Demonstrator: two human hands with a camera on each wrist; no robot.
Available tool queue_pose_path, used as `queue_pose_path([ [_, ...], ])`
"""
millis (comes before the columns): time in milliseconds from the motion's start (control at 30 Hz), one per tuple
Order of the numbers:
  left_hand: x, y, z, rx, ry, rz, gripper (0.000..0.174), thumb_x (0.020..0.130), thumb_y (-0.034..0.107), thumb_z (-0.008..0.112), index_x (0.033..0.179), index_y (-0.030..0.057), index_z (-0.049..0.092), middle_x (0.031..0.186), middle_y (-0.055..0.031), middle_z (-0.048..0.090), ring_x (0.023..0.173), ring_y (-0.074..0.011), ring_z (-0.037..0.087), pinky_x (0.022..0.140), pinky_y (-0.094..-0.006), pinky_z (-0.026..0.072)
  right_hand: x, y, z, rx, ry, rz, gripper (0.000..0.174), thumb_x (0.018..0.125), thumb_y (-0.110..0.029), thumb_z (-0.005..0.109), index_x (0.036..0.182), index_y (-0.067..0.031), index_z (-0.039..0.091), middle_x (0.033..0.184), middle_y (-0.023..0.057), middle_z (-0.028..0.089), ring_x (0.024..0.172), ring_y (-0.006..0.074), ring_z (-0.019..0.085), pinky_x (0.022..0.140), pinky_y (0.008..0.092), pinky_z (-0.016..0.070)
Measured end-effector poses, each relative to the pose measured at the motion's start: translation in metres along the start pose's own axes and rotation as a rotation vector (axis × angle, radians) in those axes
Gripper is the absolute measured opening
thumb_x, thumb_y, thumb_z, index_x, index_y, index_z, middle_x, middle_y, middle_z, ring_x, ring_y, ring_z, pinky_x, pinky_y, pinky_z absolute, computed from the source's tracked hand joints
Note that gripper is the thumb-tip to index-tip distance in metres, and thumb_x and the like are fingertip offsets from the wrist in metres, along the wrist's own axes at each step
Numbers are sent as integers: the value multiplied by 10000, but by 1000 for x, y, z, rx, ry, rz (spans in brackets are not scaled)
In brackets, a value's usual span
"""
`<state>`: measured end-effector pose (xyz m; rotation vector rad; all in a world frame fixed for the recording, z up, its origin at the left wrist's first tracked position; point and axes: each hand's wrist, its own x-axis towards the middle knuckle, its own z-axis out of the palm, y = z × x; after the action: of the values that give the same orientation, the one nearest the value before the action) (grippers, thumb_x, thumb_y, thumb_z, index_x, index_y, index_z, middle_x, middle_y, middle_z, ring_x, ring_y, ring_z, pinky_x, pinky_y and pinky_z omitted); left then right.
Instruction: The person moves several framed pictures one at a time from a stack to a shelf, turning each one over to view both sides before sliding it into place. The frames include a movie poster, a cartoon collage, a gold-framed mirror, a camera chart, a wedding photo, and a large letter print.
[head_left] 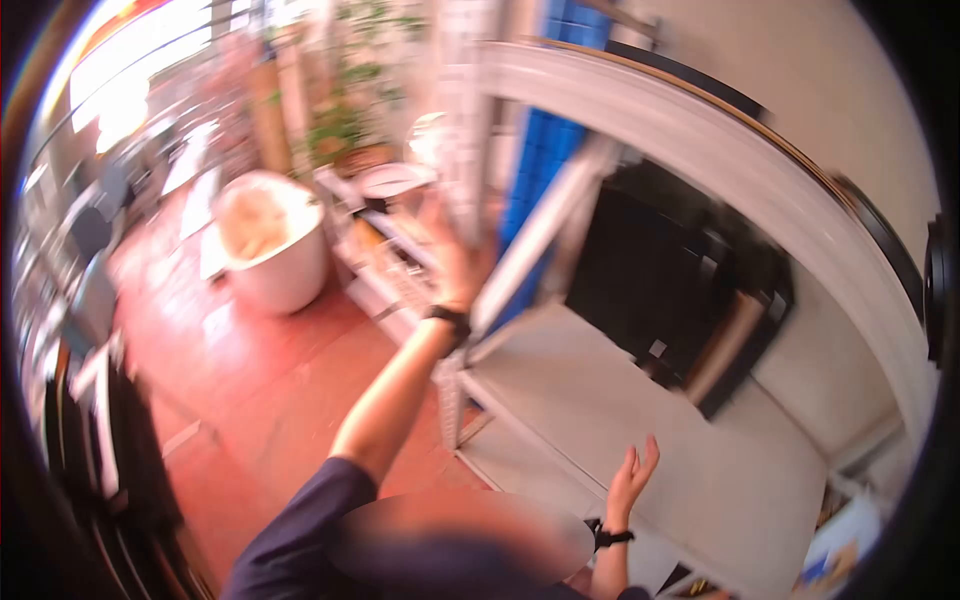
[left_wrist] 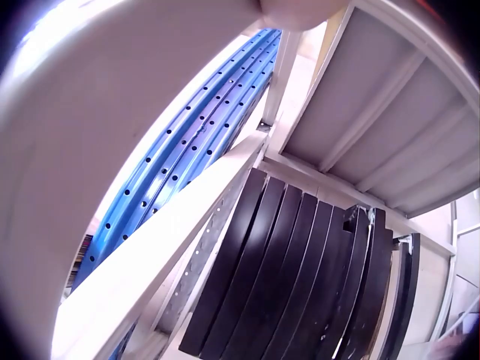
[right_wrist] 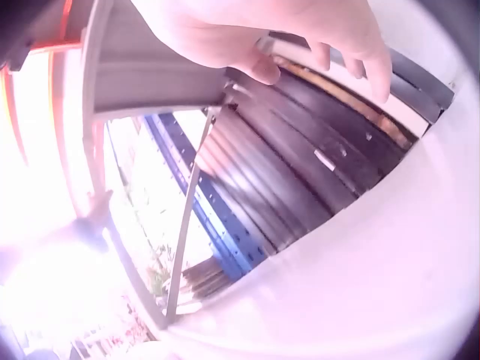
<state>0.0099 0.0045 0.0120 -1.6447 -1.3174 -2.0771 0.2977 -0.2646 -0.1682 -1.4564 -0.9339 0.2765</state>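
Note:
In the head view my left hand (head_left: 455,262) is raised beside the pale upright post (head_left: 466,130) of a metal shelf unit, its fingers blurred and pointing up. Only a bit of that hand (left_wrist: 300,9) shows at the top of the left wrist view. Lower and to the right, my right hand (head_left: 628,485) is held over the grey shelf board (head_left: 560,370), with fingers loosely spread and nothing in them. Several black slats or panels (head_left: 640,280) stand side by side on this board, toward the back. The right hand (right_wrist: 292,34) overlaps their ends in the right wrist view.
Blue perforated metal uprights (left_wrist: 187,142) stand behind the shelf frame. An upper shelf (left_wrist: 367,105) spans above the black panels. On the red floor (head_left: 270,390) at left is a white tub (head_left: 285,265), with plants (head_left: 345,130) beyond. Dark items (head_left: 110,460) stand at lower left.

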Motion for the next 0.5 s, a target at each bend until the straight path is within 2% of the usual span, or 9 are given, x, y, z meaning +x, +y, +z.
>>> queue_pose_path([
  [67,-3,-6,-6,-26,-49,50,963,711,271,744,1397,-55,152,1382,-267,252,1266,-426,270,1058,-481,239,-27,-5,26,19,-163,-38,424,933,-107,476,1323,8,352,1344,147,376,1280,266,342,1032,406,343],
  [100,-3,-5,-18,-97,-104,-3,987,717,287,745,1405,-51,124,1370,-262,269,1270,-417,272,1066,-465,231,-38,-8,40,12,-197,-41,417,935,-108,471,1318,6,353,1340,150,378,1269,274,353,1020,418,354],
  [167,-14,-18,-52,-183,-144,-1,940,779,308,701,1408,-51,101,1360,-258,283,1262,-386,300,1061,-437,249,-44,-8,60,42,-322,-73,410,936,-110,467,1314,4,353,1336,153,380,1258,281,365,1009,429,365],
  [233,-32,-45,-101,-225,-207,-185,806,864,304,615,1407,-41,130,1345,-251,310,1220,-349,364,1043,-407,287,-50,-2,75,-97,-288,-181,378,940,-119,464,1285,8,377,1321,168,389,1225,299,402,986,436,385],
  [267,-43,-65,-129,-270,-153,-289,724,888,292,582,1392,-39,180,1331,-239,328,1198,-329,388,1030,-393,307,-52,1,82,-65,-347,-192,378,940,-119,464,1285,8,377,1321,168,389,1225,299,402,986,436,385],
  [300,-55,-90,-161,-325,-100,-390,646,913,280,548,1377,-36,229,1316,-227,345,1175,-309,412,1016,-379,327,-51,4,87,-114,-307,-250,349,938,-125,467,1252,12,402,1283,179,417,1180,313,434,952,432,404],
  [367,-77,-140,-239,-136,86,-593,540,918,263,543,1319,-29,329,1246,-195,423,1139,-278,446,996,-365,349,-51,2,99,-130,-307,-317,322,935,-132,469,1218,16,427,1246,191,445,1134,327,465,918,429,422],
  [433,-97,-187,-340,82,197,-687,430,930,257,520,1229,-32,409,1162,-157,490,1106,-242,475,958,-351,383,-48,-7,105,-326,-231,-396,372,883,-164,565,1169,56,474,1097,249,513,1021,385,515,888,442,432],
  [500,-104,-213,-438,11,504,-735,295,953,282,467,1072,13,491,982,-111,562,905,-170,554,760,-318,452,-49,-10,116,-384,-241,-409,410,880,-184,579,1178,69,455,1091,274,506,1017,416,509,882,468,436],
])
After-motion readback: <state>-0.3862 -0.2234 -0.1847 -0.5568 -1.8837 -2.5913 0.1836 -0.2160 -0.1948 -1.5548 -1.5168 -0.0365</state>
